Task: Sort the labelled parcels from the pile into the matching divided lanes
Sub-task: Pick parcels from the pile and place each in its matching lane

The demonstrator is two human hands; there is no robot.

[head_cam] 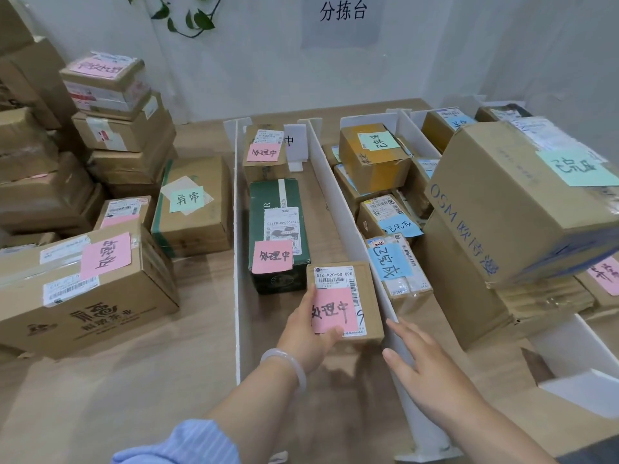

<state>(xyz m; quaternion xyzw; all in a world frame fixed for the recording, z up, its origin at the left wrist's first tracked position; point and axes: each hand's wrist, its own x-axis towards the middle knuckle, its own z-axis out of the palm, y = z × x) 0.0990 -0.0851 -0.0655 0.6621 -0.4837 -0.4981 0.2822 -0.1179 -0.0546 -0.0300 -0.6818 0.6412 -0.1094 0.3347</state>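
My left hand point(306, 333) grips a small brown parcel point(365, 289) with a pink label and a white shipping sticker, thumb on top, inside the middle lane. Just beyond the parcel lies a dark green box point(278, 199) with a pink label, and a brown box point(264, 152) with a pink label sits further back. My right hand point(422, 360) hovers with straight fingers over the white divider point(338, 209), beside the parcel and holding nothing. The right lane holds several parcels with blue or green labels, such as a yellow-brown box point(371, 162).
The pile of brown boxes point(110, 105) stands at the left, with a big pink-labelled carton point(83, 289) in front and a green-labelled box point(194, 202) beside the left white divider point(236, 262). A large tilted carton point(509, 209) fills the right side.
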